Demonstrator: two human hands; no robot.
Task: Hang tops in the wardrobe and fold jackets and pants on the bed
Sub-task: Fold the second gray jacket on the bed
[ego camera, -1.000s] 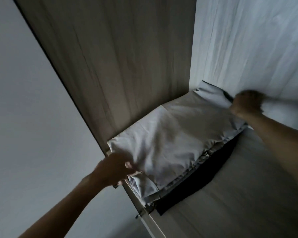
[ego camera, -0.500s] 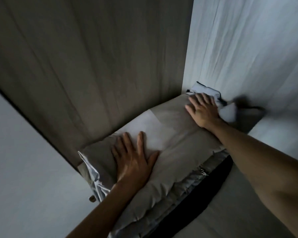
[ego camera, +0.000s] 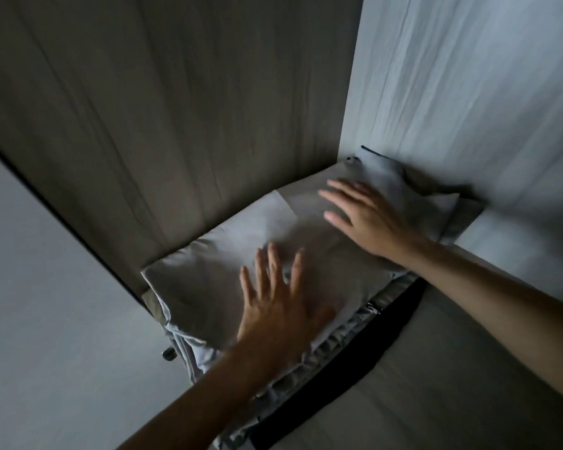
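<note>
the wardrobe shelf (ego camera: 468,384) is a wood-grain board, bounded by a dark side panel (ego camera: 176,108) on the left and a pale back panel (ego camera: 468,92). a stack of folded garments lies on it, set along the side panel and reaching into the rear corner. the lowest visible layer is a black garment (ego camera: 355,358), flat on the board, with its edge projecting to the right of the stack. light grey folded garments (ego camera: 215,264) lie on top of it.

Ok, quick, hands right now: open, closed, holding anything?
Left hand: open, flat on the folded grey garment.
Right hand: open, flat on the same garment, holding nothing.
</note>
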